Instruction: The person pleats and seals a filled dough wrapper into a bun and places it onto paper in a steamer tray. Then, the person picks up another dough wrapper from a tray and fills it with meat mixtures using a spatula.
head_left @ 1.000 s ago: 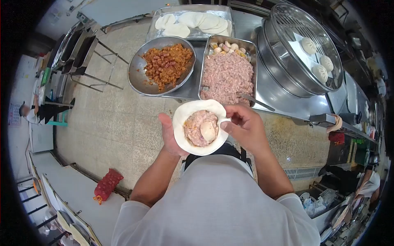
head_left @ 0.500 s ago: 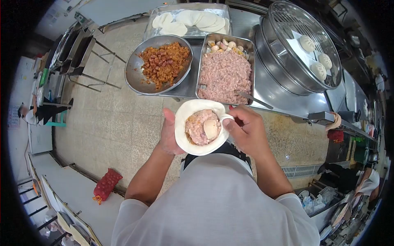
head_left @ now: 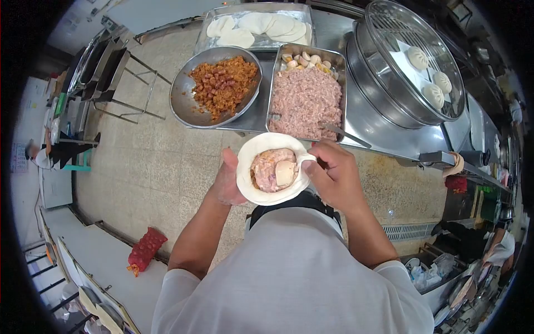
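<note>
A round white dough wrapper lies across my left hand, which supports it from below with the thumb up at its side; the other fingers are hidden underneath. Pinched between the thumb and fingers of my right hand is the wrapper's right edge, where the dough is gathered into small folds. Pink minced meat fills the centre, with a pale chunk, perhaps egg, on top and some brown filling at the left. Just beyond my hands stands a metal tray of minced meat with a utensil resting in it.
A metal bowl of reddish-brown filling stands left of the meat tray. Behind are flat dough rounds on a tray. At right, a large steamer holds 3 pleated buns. A red net sack lies on the floor.
The wrapper and both hands have shifted very slightly away from my body. My right hand still pinches the same edge.
</note>
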`<state>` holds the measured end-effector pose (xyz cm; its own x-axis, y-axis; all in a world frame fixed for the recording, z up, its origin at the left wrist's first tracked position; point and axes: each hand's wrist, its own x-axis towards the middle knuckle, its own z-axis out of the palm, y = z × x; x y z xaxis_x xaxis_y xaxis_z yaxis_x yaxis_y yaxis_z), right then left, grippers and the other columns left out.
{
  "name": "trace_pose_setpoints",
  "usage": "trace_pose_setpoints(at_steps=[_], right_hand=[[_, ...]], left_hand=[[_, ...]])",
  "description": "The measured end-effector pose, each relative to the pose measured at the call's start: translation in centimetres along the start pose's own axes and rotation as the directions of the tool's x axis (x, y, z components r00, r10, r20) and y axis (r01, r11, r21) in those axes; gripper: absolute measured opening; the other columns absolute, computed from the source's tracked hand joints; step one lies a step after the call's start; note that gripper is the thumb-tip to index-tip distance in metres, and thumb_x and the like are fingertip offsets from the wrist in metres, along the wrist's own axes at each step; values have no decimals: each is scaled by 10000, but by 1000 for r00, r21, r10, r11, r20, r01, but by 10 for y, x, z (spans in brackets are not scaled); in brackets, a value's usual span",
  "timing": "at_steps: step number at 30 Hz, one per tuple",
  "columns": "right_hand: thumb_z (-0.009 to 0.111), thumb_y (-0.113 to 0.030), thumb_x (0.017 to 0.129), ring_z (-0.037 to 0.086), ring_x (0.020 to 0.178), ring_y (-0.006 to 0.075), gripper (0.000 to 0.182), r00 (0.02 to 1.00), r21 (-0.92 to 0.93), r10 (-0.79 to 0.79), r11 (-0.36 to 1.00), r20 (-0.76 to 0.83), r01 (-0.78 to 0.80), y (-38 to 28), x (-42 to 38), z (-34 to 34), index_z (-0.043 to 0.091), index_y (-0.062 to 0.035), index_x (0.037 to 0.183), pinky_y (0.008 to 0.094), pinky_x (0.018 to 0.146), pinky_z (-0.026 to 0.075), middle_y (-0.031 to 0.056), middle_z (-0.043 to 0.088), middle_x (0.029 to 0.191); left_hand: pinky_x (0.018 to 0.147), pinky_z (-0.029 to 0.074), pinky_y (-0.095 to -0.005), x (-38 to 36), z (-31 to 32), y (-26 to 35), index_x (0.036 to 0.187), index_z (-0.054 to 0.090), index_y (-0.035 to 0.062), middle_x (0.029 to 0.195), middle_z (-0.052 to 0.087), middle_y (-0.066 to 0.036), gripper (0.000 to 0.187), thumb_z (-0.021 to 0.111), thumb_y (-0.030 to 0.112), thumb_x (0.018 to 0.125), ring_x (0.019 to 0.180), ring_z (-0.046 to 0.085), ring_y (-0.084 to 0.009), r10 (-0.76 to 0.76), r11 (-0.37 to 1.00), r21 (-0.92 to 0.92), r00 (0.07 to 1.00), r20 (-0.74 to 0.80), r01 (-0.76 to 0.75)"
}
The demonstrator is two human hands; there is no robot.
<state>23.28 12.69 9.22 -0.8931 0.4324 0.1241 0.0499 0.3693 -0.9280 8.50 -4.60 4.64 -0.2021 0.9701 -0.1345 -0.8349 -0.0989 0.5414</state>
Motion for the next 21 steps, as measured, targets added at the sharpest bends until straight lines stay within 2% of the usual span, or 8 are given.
trace_pose_setpoints(at_steps=[2,4,7,8,10,13,17,21], right_hand=[[687,-89,830,551,661,153,140,995,105,95,990,-42,-90,0,2,2,629,9,911,285,612,447,66,569,781],[707,-65,814,549,656,134,168,987,315,132,936,92,-154,12,5,3,636,1,952,262,610,443,58,573,798],[688,-82,823,550,648,149,139,968,487,224,837,110,-249,15,1,10,640,9,916,277,599,435,64,570,776],[688,-82,823,550,648,149,139,968,486,224,838,110,-249,16,0,10,640,9,916,277,599,435,64,570,776],[666,-100,830,551,638,166,123,999,145,-38,989,18,35,18,0,8,638,16,860,306,591,435,73,566,741],[645,-115,836,549,645,180,141,995,-45,-78,996,58,81,9,0,1,633,24,820,335,591,437,79,552,706],[660,-98,827,540,646,158,118,1000,-63,-1,998,21,3,-7,2,2,638,17,843,316,588,441,67,559,732],[683,-71,812,527,650,122,105,989,244,144,959,22,-145,3,4,9,637,9,862,277,589,438,45,569,778]], left_hand=[[1064,455,-428,1,1,7,1458,330,-22,1431,467,-183,1168,459,866,710,1285,516,-282,-48,992,121,998,45,42],[1063,456,-426,2,-2,11,1457,331,-22,1426,473,-180,1172,461,868,704,1284,517,-276,-88,983,167,994,58,77],[1063,456,-424,1,-14,12,1455,332,-25,1421,478,-180,1182,465,871,696,1286,515,-271,-142,974,190,988,68,126],[1064,454,-426,1,-18,12,1455,330,-28,1420,478,-183,1187,465,873,693,1289,513,-273,-154,976,166,986,70,141],[1067,451,-425,-2,-18,13,1456,329,-28,1423,477,-183,1185,466,870,696,1290,513,-276,-126,981,154,992,31,119],[1071,449,-425,-5,-12,10,1455,329,-29,1426,474,-185,1181,496,857,691,1288,516,-281,-84,983,160,996,-14,85],[1080,440,-423,-6,-4,15,1451,337,-26,1421,478,-185,1187,593,822,660,1288,516,-279,-93,973,211,995,-35,98],[1075,445,-414,-2,-11,22,1447,341,-27,1412,484,-180,1190,634,804,647,1284,518,-270,-166,945,286,986,-1,159]])
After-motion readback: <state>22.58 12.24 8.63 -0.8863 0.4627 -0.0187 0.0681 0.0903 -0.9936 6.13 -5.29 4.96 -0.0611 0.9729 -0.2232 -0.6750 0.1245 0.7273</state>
